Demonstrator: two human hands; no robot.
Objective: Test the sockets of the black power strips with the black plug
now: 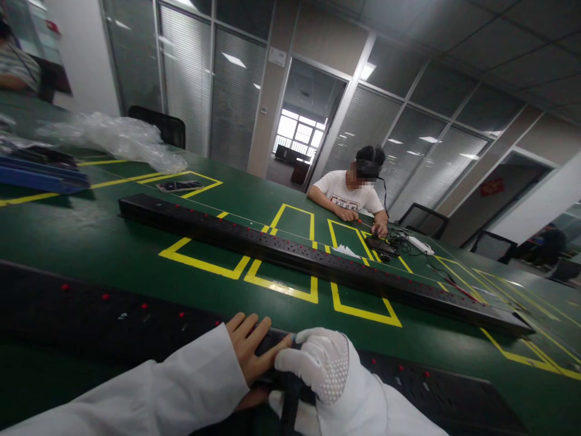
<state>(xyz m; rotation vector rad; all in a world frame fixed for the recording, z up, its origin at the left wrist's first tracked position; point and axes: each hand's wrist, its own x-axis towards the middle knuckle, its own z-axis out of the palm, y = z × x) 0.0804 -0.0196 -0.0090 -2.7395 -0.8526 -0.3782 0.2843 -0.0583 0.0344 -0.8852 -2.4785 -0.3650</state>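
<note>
A long black power strip (pixel 163 315) with red dots and rows of sockets lies across the near side of the table. My left hand (pixel 252 351), bare in a white sleeve, is wrapped over it, fingers spread along the top and skin showing below. My right hand (pixel 318 363) wears a white glove with rubber dots. It is closed on a thick black cable-like piece (pixel 289 402) that runs down to the bottom edge. Something small and blue shows at the glove's fingertips, too little to name. My gloved fingers touch or nearly touch my left index finger.
A second long black strip (pixel 272 245) lies farther back, across yellow tape outlines on the green table (pixel 190 290). Clear plastic wrap (pixel 122 136), a blue tray (pixel 40 175) and a phone-like item (pixel 179 185) are at left. Across the table a person (pixel 351 191) works beside tangled cables (pixel 402 239).
</note>
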